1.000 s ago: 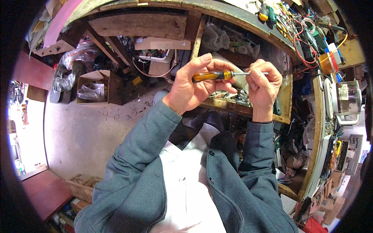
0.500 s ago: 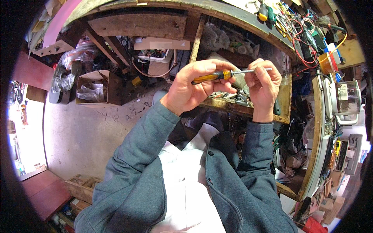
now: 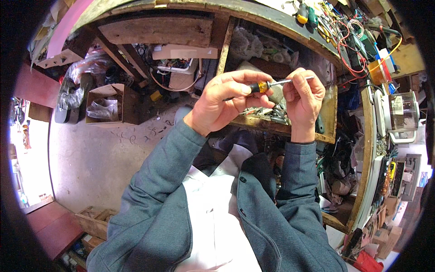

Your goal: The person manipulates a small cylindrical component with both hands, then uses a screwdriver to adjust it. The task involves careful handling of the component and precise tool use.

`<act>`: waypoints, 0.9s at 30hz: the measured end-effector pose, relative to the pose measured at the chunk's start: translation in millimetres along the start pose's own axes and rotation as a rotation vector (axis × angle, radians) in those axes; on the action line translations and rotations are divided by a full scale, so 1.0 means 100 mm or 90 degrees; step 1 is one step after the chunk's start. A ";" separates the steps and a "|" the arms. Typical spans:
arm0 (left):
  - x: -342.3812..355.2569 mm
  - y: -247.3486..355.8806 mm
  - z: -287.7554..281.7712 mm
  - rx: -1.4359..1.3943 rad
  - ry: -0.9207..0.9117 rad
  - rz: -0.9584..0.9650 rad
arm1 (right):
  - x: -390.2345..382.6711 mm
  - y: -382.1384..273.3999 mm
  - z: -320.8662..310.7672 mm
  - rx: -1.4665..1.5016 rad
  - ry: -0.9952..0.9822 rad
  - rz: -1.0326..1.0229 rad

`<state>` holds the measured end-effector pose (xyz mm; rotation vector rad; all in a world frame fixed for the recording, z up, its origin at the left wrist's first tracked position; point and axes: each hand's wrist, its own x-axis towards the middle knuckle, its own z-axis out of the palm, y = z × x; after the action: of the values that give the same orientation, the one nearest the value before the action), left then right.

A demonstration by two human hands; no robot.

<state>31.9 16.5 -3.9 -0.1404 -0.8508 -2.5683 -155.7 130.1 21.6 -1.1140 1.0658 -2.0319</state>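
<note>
A screwdriver point(image 3: 262, 86) with a yellow and black handle lies level in the air between my two hands. My left hand point(image 3: 223, 96) is closed round its handle, the thumb along the top and the fingers curled below. Its thin metal shaft points to the right. The thumb and fingertips of my right hand point(image 3: 304, 93) pinch the shaft near its tip, which sticks out a little past them. Below and behind the hands is an open wooden drawer point(image 3: 263, 123) holding several metal tools, partly hidden by my hands.
A wooden workbench point(image 3: 253, 11) curves across the far side, with pliers and tangled wires point(image 3: 351, 41) at its right. On the floor to the left stands a cardboard box point(image 3: 124, 103) with clear plastic inside. A clear-walled container point(image 3: 403, 111) stands at far right.
My left hand has shifted along the screwdriver handle, its thumb now covering more of it. The right hand keeps its pinch on the shaft. The whole view has shifted slightly.
</note>
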 end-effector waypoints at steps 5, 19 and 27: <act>0.00 0.01 -0.03 -0.018 -0.001 -0.013 | 0.00 -0.01 0.12 -0.071 0.017 -0.024; 0.00 0.03 0.03 -0.029 0.038 0.009 | 0.02 0.00 0.07 -0.024 0.103 -0.052; 0.01 0.02 0.03 -0.014 0.040 0.006 | 0.01 -0.01 0.08 -0.026 0.077 -0.025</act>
<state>31.6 16.4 0.5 -0.0696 -0.7980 -2.5591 -149.3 127.1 24.9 -1.0518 1.1577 -2.1408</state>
